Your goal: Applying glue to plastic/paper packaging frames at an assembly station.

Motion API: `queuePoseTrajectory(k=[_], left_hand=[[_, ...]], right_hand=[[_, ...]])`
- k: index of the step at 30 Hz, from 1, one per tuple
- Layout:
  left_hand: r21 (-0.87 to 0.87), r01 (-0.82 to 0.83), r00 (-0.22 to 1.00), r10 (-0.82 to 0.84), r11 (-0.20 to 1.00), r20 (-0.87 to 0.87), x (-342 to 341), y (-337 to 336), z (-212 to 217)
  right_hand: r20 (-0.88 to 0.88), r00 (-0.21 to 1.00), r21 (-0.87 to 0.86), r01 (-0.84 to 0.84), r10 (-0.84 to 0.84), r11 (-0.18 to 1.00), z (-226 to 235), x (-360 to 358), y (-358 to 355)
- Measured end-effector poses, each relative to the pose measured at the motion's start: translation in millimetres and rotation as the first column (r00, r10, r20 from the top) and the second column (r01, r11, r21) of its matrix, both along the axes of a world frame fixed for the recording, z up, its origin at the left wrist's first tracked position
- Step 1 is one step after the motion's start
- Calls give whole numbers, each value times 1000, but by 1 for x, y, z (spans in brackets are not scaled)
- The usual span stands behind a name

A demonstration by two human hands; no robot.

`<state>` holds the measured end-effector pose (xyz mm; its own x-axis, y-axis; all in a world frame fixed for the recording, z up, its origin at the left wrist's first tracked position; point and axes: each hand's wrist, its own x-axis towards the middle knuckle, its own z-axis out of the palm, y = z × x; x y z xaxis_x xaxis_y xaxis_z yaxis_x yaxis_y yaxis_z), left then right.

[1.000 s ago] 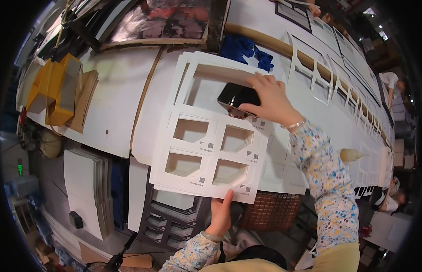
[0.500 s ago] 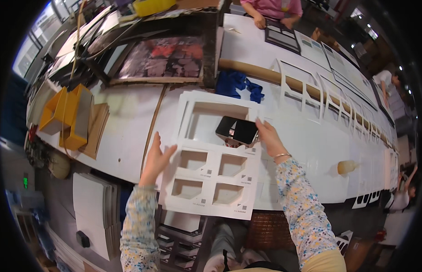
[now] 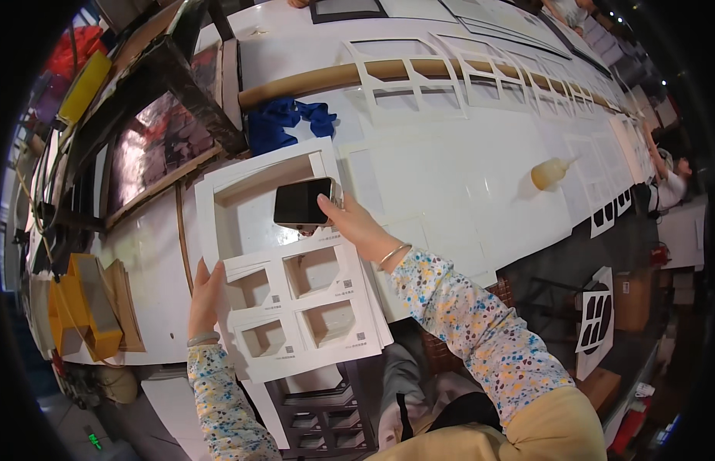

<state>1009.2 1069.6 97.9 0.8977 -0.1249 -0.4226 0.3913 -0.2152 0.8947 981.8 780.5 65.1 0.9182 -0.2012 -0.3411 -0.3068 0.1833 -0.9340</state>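
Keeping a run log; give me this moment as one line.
right hand: gripping black-topped object over white cut-out sheets | left hand: open at sheets' left edge | blue cloth: beyond sheets

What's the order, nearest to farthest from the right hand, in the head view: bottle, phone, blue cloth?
1. Phone: in the right hand, extending to its left.
2. Blue cloth: up and to the left.
3. Bottle: farther off, to the right.

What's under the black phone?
Stacked white cut-out panels show around the phone, held by the right hand. What lies directly beneath is covered; contact can't be judged.
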Motion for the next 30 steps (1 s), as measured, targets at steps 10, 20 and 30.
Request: queuePoseTrajectory(k=[10,20,30], left_hand=[[286,-148,963,72,947,260,-62,48,14],[-366,314,941,-339,876,-4,-277,-96,103],[318,493,828,-324,810,-458,-575,-165,-76]], right_hand=[[-127,984,-43,-132,126,990,59,-127,-87],[-600,779,-224,-385,184,895,-9,-434,-246],[-793,582,-288,-101,-178,952,-146,-562,-335]])
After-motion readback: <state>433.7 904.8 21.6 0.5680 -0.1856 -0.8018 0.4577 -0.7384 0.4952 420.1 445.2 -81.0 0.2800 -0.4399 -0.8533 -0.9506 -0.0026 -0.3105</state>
